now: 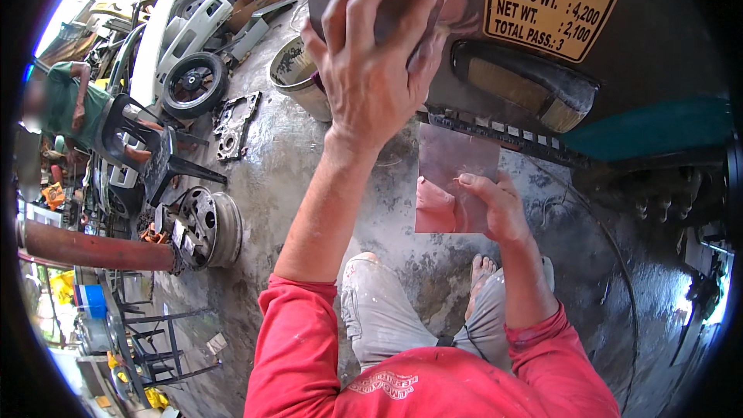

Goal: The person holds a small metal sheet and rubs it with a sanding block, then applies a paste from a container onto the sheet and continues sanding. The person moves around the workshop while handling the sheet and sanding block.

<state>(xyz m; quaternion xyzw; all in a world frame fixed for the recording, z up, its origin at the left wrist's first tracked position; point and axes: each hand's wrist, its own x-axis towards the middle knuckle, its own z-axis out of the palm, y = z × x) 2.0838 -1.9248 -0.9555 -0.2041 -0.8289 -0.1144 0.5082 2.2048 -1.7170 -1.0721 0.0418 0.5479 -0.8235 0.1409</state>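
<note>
My left hand (pixel 375 62) is raised at the top, up against the dark vehicle body (pixel 658 39). Its fingers are bent over a dark, flat rectangular sheet (pixel 393 14); motion softens its outline, and I cannot tell whether it touches the body. Lower and to the right, my right hand (pixel 501 205) grips a thin, shiny rectangular plate (pixel 458 147) by its edge, thumb on top. The plate mirrors a pinkish patch. A recessed lamp-shaped opening (pixel 526 85) in the body lies right of my left hand, below a yellow label (pixel 551 1).
A pale bucket (pixel 306 97) stands beside my left forearm. To the left are a spoked wheel (pixel 193 83), a metal part (pixel 234 125), a wheel rim (pixel 220 228) and a dark chair (pixel 166 159) near a person in green (pixel 77 101). A cable (pixel 615 248) crosses the floor at right.
</note>
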